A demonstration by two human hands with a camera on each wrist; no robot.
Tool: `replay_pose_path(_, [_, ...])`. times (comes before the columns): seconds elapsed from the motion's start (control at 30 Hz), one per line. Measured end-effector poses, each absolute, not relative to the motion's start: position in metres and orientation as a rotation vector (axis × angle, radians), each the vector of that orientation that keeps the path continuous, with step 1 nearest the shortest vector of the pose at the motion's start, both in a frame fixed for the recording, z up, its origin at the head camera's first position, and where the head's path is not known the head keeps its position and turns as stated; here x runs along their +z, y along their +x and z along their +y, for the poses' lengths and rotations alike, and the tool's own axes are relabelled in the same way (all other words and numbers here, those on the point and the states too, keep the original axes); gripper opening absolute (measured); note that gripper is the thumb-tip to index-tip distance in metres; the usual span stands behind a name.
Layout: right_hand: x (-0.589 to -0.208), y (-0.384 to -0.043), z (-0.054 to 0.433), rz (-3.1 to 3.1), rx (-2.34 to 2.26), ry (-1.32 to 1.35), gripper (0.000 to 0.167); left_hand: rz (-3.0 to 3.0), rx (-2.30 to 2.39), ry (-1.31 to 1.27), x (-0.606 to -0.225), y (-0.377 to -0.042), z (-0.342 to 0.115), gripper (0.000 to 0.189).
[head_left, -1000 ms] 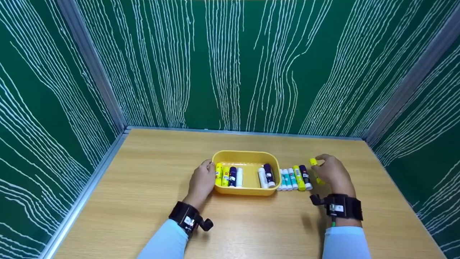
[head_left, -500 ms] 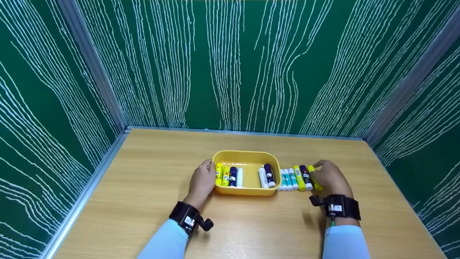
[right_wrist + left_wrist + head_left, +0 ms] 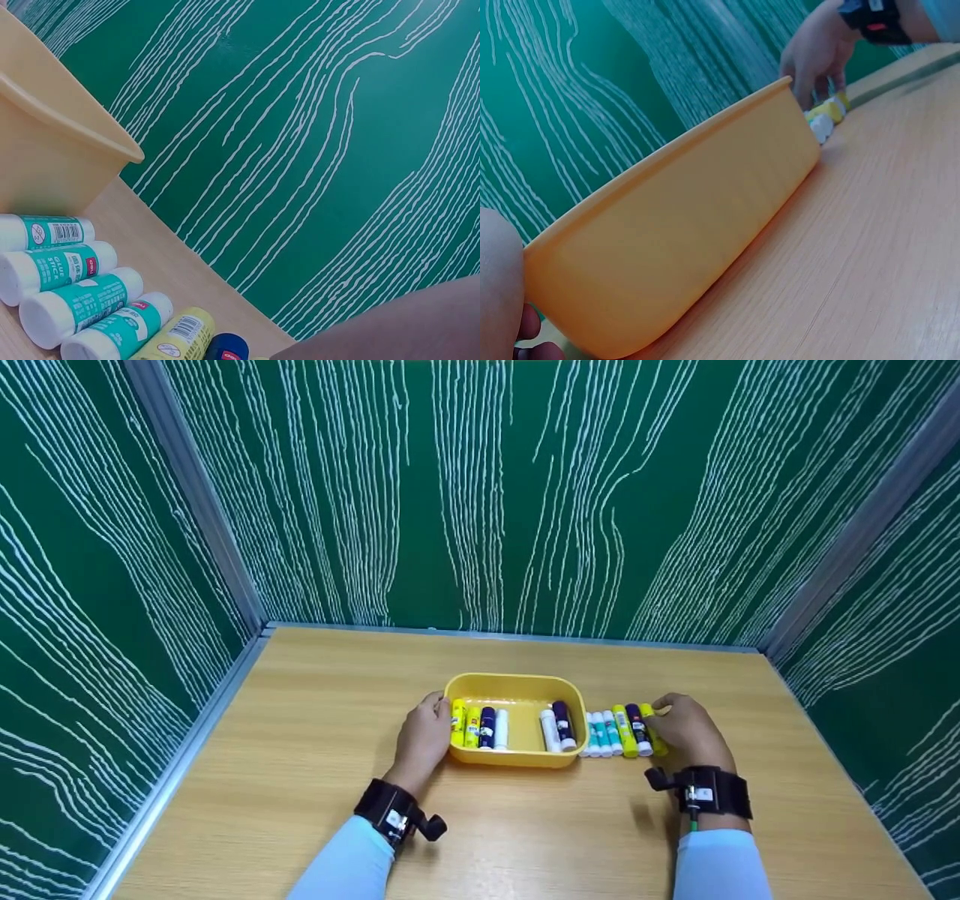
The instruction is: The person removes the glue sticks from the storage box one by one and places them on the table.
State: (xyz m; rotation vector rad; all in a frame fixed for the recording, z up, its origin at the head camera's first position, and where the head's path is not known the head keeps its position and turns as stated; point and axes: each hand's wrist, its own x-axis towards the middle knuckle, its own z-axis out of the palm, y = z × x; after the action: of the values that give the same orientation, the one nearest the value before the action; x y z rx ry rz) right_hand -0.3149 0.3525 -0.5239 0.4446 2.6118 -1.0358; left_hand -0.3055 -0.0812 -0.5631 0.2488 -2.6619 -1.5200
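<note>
My left hand [image 3: 421, 735] grips the left end of a yellow plastic basket [image 3: 514, 760], its thumb at the rim. Inside, two yellow glue sticks [image 3: 465, 725], a dark blue one [image 3: 487, 729] and a white one [image 3: 501, 730] lie at the left; a white one [image 3: 550, 731] and a dark one [image 3: 562, 725] lie at the right. Outside, a row of glue sticks runs right from the basket: several teal-and-white [image 3: 71, 266], a yellow [image 3: 624, 731] and a dark blue one [image 3: 638, 729]. At the row's right end my right hand [image 3: 691, 731] holds a yellow glue stick [image 3: 659, 748], partly hidden by its fingers.
The wooden table [image 3: 480, 825] ends at a metal edging strip [image 3: 510, 637] along the back. Green panels [image 3: 420, 510] with white wavy lines stand on the back and both sides. A wrist camera strap is on each arm.
My right hand has lowered the yellow glue stick from a raised, slightly farther-right position to the row's right end, beside the dark blue one. The left hand and basket have stayed in place.
</note>
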Motion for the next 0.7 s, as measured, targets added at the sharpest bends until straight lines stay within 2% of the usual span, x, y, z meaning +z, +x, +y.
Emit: replay_pose_path(0.7, [-0.5262,-0.3156,0.3563,2.62,-1.025,0.447,0.062,-2.669,-1.467,0.225,-0.5636,-0.3045,-0.0816,0.047])
